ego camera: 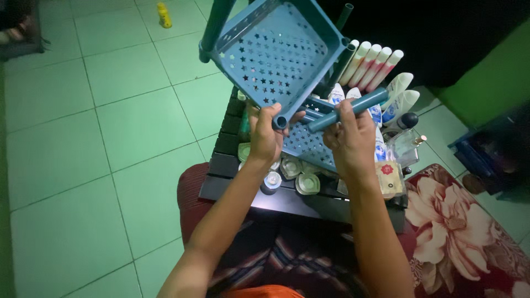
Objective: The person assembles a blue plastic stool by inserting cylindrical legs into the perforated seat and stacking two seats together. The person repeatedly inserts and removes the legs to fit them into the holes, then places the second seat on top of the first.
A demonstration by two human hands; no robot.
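My left hand (266,135) grips the near corner socket of a blue plastic shelf tray (276,52) with star-shaped holes, held up and tilted. A blue leg tube (214,25) stands in its far left corner. My right hand (350,138) holds another blue tube (348,110) slantwise, its lower end close to the gripped corner. A second blue perforated tray (309,146) lies beneath, on a dark low table (232,165).
White and pink cosmetic tubes (372,63), white bottles (400,96), small round jars (306,182) and a glass bottle (408,146) crowd the table. A floral red mat (464,221) lies to the right, green floor tiles to the left, a yellow bottle (164,15) far off.
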